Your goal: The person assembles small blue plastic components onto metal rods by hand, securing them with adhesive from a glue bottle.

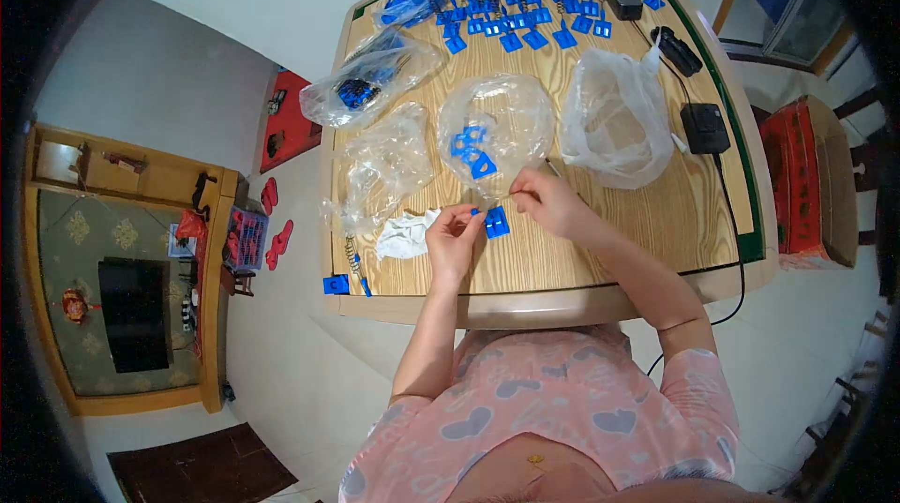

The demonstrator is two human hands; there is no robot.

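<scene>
Near the table's front edge, my left hand (pixel 454 239) pinches a small blue plastic piece between thumb and forefinger. Right beside those fingertips is a blue plastic block with slots (pixel 496 223). My right hand (pixel 548 203) is closed in a pinch just to the right and slightly higher, with what looks like a thin wire at its fingertips. Beyond both hands lies a transparent plastic bag (pixel 525 107), with several loose blue pieces (pixel 472 149) in or on it. A crumpled white cloth or tissue (pixel 405 234) touches the area left of my left hand.
Many blue pieces with upright springs (pixel 511 15) crowd the far edge. Plastic bags (pixel 614 119) lie right and left, one holding dark and blue parts (pixel 361 90). A black adapter (pixel 704 128) with cable sits right; a spring piece (pixel 337 284) is front left.
</scene>
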